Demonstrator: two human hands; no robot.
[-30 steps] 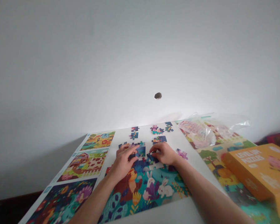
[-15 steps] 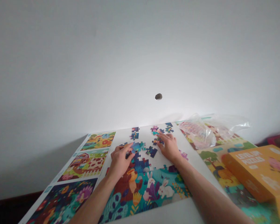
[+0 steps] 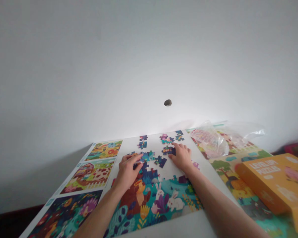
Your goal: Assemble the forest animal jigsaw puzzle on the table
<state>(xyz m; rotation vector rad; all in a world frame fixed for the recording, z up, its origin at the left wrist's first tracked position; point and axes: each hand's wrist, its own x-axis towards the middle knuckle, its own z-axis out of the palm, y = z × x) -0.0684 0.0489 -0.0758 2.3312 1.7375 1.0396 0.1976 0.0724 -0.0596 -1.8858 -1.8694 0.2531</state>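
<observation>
A partly assembled jigsaw puzzle (image 3: 161,195) with a bear and white rabbits lies in front of me. My left hand (image 3: 128,169) rests at its upper left, thumb and index finger curved round a blue puzzle piece (image 3: 146,156) at the joined edge. My right hand (image 3: 181,158) is over the board on the right, with a dark puzzle piece (image 3: 172,151) between index finger and thumb. Between the hands lies a loose dark blue piece (image 3: 160,161). Several more loose pieces (image 3: 167,138) are spread farther back, and a pink piece (image 3: 195,164) shows beside my right wrist.
Printed animal pictures (image 3: 88,176) run down the left side of the white board. On the right are a clear plastic bag (image 3: 211,142), an orange puzzle box (image 3: 270,178) and a colourful animal sheet (image 3: 221,167) beneath it. A white wall (image 3: 149,66) with a hole stands behind.
My right hand has shifted slightly right and toward me, uncovering pieces at the back; its index finger has drawn back. My left hand has barely moved.
</observation>
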